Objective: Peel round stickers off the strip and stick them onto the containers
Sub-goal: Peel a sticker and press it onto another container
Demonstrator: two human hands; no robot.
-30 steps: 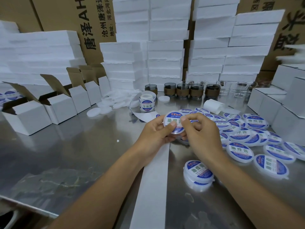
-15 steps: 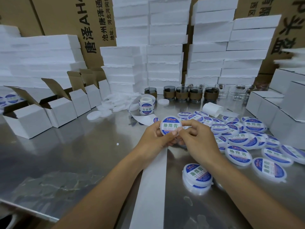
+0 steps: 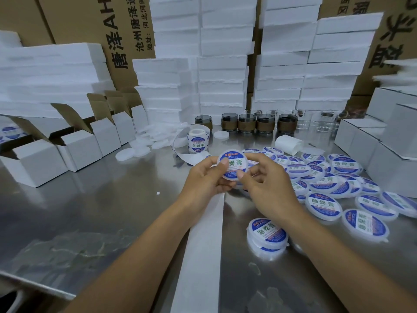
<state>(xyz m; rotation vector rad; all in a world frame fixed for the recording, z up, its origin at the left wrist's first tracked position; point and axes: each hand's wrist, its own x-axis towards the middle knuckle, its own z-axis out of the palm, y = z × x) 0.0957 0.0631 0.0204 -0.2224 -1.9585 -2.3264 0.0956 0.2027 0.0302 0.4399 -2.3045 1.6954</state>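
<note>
Head view: left hand (image 3: 203, 178), right hand (image 3: 268, 188) have raised container (image 3: 235, 166).

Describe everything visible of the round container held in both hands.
The round, flat, white plastic container bears a round sticker, blue-rimmed with a white middle and green characters. It is held above the steel table, labelled face tilted toward the camera. The left hand grips its left edge, thumb on the label; the right hand holds its right edge.
</note>
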